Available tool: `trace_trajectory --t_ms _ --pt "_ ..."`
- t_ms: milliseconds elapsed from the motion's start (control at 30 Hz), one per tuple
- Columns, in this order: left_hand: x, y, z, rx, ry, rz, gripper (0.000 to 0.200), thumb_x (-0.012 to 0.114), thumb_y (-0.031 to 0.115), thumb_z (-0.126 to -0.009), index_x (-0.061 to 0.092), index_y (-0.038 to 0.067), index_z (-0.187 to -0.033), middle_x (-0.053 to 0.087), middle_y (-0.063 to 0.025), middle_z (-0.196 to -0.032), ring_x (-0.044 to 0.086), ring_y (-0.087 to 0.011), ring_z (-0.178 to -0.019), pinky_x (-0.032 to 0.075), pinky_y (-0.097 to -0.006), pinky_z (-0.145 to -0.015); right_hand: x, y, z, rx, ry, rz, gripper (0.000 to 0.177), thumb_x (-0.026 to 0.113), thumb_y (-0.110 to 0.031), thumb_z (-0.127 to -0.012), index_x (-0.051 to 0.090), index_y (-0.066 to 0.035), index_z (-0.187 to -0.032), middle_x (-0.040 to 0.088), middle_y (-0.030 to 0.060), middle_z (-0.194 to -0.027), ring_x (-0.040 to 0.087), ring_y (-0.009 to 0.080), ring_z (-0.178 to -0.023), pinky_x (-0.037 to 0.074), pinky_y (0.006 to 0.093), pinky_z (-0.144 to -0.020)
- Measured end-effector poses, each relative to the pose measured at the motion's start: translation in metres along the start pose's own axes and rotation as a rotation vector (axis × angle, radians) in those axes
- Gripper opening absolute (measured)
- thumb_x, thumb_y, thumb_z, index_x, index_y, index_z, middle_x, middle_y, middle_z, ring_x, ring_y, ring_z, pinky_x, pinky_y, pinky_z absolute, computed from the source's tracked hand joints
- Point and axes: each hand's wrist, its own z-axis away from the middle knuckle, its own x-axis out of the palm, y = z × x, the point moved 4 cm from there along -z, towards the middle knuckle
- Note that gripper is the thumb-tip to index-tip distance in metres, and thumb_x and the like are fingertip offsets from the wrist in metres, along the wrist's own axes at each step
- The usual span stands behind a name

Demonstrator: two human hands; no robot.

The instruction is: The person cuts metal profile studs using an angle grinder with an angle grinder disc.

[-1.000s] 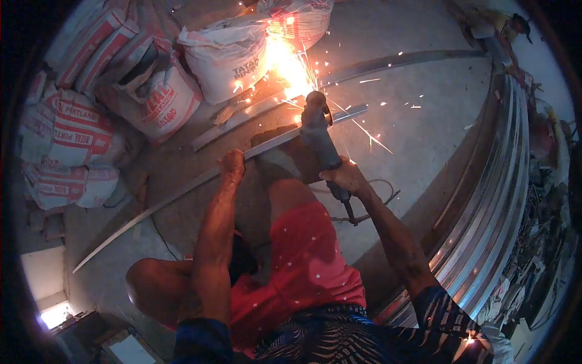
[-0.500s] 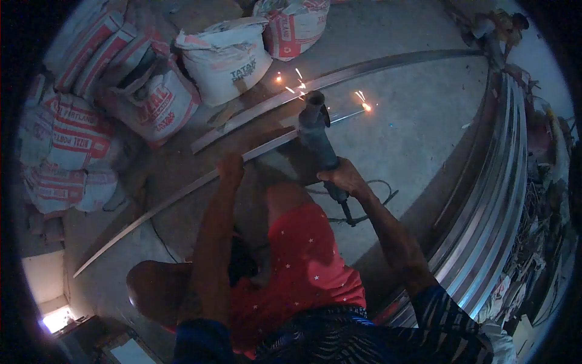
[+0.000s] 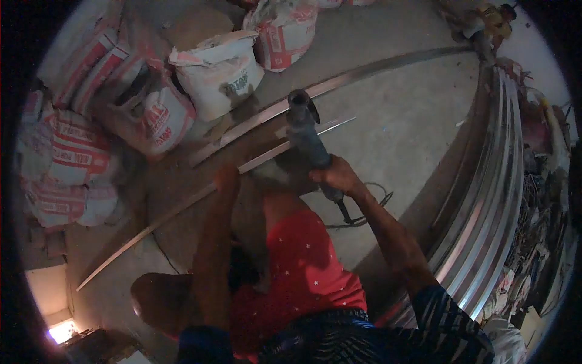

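Note:
My right hand (image 3: 341, 176) is wrapped round the body of an angle grinder (image 3: 312, 142), its head tilted away from me over a thin metal bar (image 3: 265, 157). The grinder covers part of the bar, and the bar's far end shows past it on the right. My left hand (image 3: 227, 180) grips the bar to the left of the grinder. From there the bar runs down to the lower left. A cord trails from the grinder's rear end onto the floor.
Cement sacks (image 3: 218, 79) stand along the left and top. A long metal channel (image 3: 339, 79) lies beyond the bar. Several long metal lengths (image 3: 485, 230) are stacked at the right, with scrap beside them. Another person (image 3: 494, 24) is at the top right.
Bright sparks flew by the grinder's head and the bar's far end earlier; none show now. The view has shifted slightly, and both hands keep their holds.

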Motion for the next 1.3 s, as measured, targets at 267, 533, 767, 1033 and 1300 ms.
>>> trace_trajectory --t_ms 267,533,767,1033,1300 --pt "-0.066 0.027 0.027 0.145 0.267 0.248 0.063 0.072 0.028 -0.081 0.049 0.005 -0.135 0.058 -0.0194 -0.129 0.057 -0.0378 -0.118 0.045 -0.0519 -0.098 -0.005 -0.005 0.023 -0.010 0.025 -0.081 0.051 0.078 -0.032 -0.069 0.066 0.004 -0.102 0.071 0.0154 -0.090 0.068 0.0261 -0.083 0.052 0.0375 -0.076" --pt "-0.177 0.135 0.076 0.375 0.281 0.910 0.069 0.076 0.020 -0.077 0.046 0.001 -0.136 0.059 -0.0201 -0.127 0.055 -0.0377 -0.120 0.042 -0.0442 -0.104 0.003 0.008 0.027 0.014 -0.044 -0.190 0.057 0.079 -0.033 -0.068 0.065 0.004 -0.109 0.071 0.0186 -0.099 0.068 0.0279 -0.091 0.052 0.0390 -0.081" --pt "-0.179 0.138 0.082 0.416 0.257 0.838 0.069 0.077 0.018 -0.073 0.048 0.004 -0.134 0.064 -0.0183 -0.113 0.060 -0.0376 -0.108 0.048 -0.0453 -0.093 -0.002 -0.011 0.059 -0.047 -0.069 -0.097 0.067 0.078 -0.037 -0.065 0.062 0.005 -0.115 0.069 0.0206 -0.107 0.067 0.0317 -0.097 0.052 0.0398 -0.085" --pt "-0.200 0.140 0.090 0.347 0.256 0.662 0.064 0.078 0.028 -0.069 0.052 0.010 -0.125 0.067 -0.0174 -0.106 0.065 -0.0394 -0.097 0.053 -0.0481 -0.081 0.005 0.009 0.044 -0.104 -0.024 -0.050 0.076 0.077 -0.043 -0.062 0.061 0.008 -0.117 0.067 0.0259 -0.111 0.065 0.0357 -0.104 0.050 0.0416 -0.091" --pt "-0.199 0.133 0.084 0.463 0.233 0.630 0.062 0.078 0.031 -0.070 0.051 0.008 -0.120 0.067 -0.0172 -0.101 0.067 -0.0374 -0.091 0.053 -0.0482 -0.077 -0.010 -0.010 0.057 -0.105 -0.091 0.048 0.078 0.078 -0.044 -0.061 0.061 0.010 -0.114 0.067 0.0278 -0.109 0.066 0.0383 -0.103 0.052 0.0426 -0.086"
